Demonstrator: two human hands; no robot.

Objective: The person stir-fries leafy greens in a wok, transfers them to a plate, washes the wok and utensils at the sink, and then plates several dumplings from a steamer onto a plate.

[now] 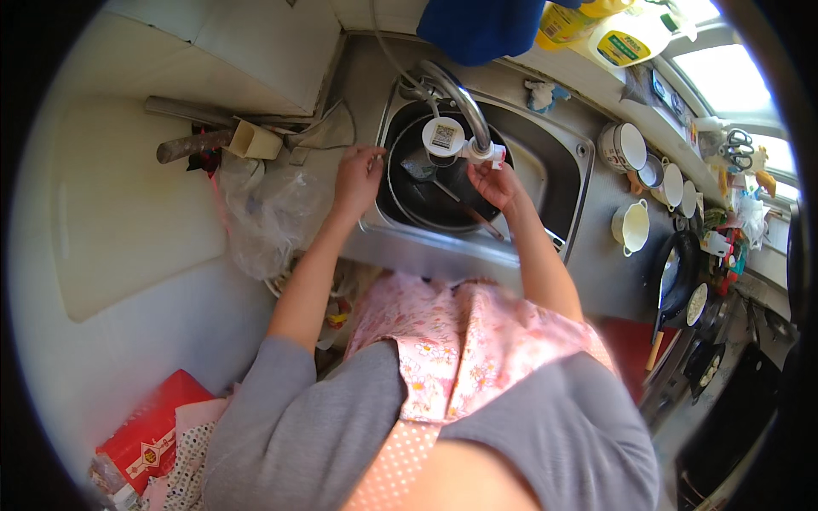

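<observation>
A large black wok (415, 203) rests inside the stainless steel sink (539, 167). In the wok lies a metal spatula (447, 191) with a wooden handle end. A chrome faucet (471, 105) arches over it, with a white round water filter (443, 136) at its spout. My right hand (497, 185) is under the filter's white and red side fitting (498, 156), fingers curled up close to it; contact is unclear. My left hand (360, 177) is at the left edge of the wok and sink, its fingers bent; whether it grips the rim is hidden.
A pale cutting board (140, 211) and a clear plastic bag (268, 211) are on the left. Bowls (626, 147), a cream two-handled pot (631, 228) and a frying pan (679, 274) line the right counter. Detergent bottles (629, 41) stand on the windowsill.
</observation>
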